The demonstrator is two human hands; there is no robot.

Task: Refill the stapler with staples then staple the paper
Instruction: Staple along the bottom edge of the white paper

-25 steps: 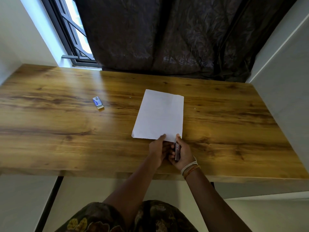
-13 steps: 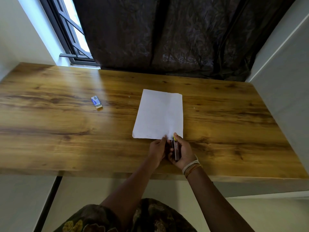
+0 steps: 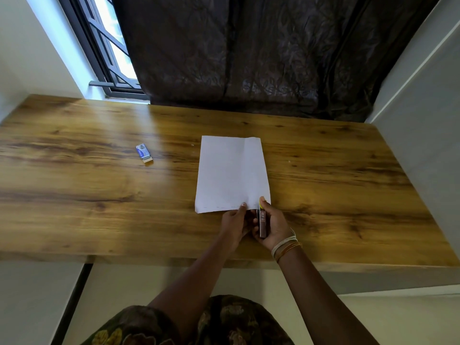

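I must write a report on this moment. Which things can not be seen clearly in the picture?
Head view only:
- Stapler: mostly covered by the right hand; its mouth and whether staples are inside cannot be told.
- Paper: near corner hidden under left hand fingertips and the stapler.
- Small box: too small to read its label.

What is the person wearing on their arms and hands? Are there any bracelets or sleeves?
Both forearms are bare, with no sleeves showing. The right hand has a bunch of thin thread bracelets round its wrist, some whitish and some orange-brown. The left hand has no bracelet or watch that shows. No rings can be made out. Below the arms shows a dark garment with a yellowish flower pattern.
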